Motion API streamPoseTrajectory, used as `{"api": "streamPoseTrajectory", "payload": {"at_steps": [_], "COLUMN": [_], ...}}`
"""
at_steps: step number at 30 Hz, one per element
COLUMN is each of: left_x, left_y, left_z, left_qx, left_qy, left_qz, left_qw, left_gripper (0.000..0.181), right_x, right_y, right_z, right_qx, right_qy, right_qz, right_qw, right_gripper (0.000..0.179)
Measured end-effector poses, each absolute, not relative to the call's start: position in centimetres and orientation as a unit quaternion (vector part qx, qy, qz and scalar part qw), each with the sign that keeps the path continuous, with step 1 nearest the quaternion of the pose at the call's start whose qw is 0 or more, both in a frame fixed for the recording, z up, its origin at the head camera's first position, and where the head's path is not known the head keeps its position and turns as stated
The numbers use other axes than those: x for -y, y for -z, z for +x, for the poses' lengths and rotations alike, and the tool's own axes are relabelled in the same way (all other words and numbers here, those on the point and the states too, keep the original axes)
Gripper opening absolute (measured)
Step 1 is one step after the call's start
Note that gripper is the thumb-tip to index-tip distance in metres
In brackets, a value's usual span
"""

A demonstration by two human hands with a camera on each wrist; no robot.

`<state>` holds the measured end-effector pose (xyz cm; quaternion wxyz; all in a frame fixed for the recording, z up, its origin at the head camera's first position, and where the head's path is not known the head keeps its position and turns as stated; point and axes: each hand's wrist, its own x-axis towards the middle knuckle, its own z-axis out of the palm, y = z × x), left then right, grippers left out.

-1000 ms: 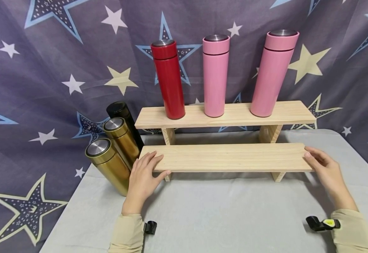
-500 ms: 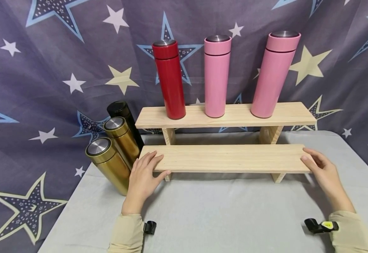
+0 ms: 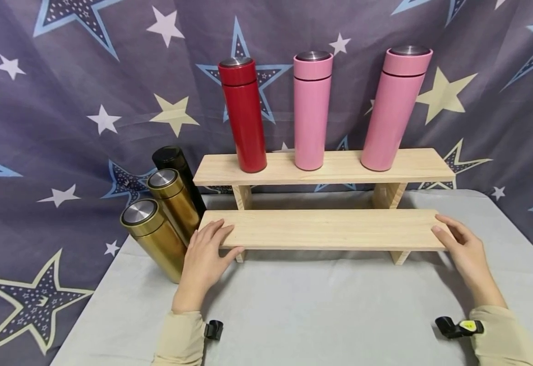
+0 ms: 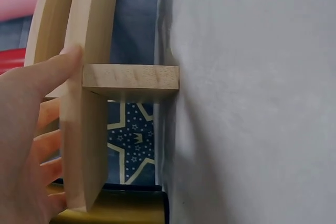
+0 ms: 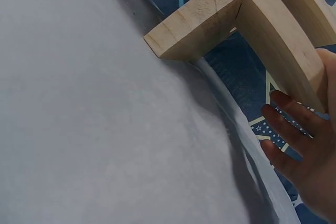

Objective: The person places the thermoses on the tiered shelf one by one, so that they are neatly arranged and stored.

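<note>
A two-tier wooden display stand (image 3: 321, 229) stands on the grey cloth. My left hand (image 3: 204, 262) rests on the left end of its lower board, fingers on the top and thumb at the front edge; the left wrist view shows the thumb (image 4: 63, 69) on that edge. At the opposite end, my right hand (image 3: 468, 249) grips the board, with the thumb on top. In the right wrist view several fingers (image 5: 289, 124) extend below the board end. One red thermos (image 3: 248, 122) and two pink thermoses (image 3: 312, 117) stand on the upper board.
Two gold thermoses (image 3: 161, 244) and a black one (image 3: 179, 168) stand left of the stand, close to my left hand. A star-patterned curtain (image 3: 65, 152) hangs behind. Grey cloth (image 3: 321, 305) covers the table in front of the stand.
My right hand has shifted slightly left, further over the board's end. My left hand stays where it is on the board. The thermoses have not moved.
</note>
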<state>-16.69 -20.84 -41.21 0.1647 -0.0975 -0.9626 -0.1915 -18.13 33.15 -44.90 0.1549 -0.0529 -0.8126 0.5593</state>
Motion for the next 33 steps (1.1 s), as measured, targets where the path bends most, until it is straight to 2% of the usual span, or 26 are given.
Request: {"api": "streamPoseTrajectory", "payload": {"at_steps": [14, 22, 33], "left_x": [19.1, 18.7, 20.5], "left_y": [40.1, 39.0, 38.9], "left_z": [-15.7, -14.2, -10.8], "left_qx": [0.95, 0.944, 0.917], "left_qy": [0.233, 0.231, 0.263], "left_qz": [-0.092, -0.111, -0.107], "left_qw": [0.188, 0.209, 0.282], "left_gripper": [0.056, 0.058, 0.061], "right_x": [-33.0, -33.0, -33.0], "right_y": [45.0, 45.0, 45.2], "right_z": [-18.3, -18.1, -18.2], "right_qx": [0.801, 0.802, 0.803], "right_qy": [-0.573, -0.573, -0.572], "right_qz": [-0.061, -0.069, -0.062], "right_qw": [0.16, 0.151, 0.155], "right_gripper": [0.044, 0.045, 0.045]}}
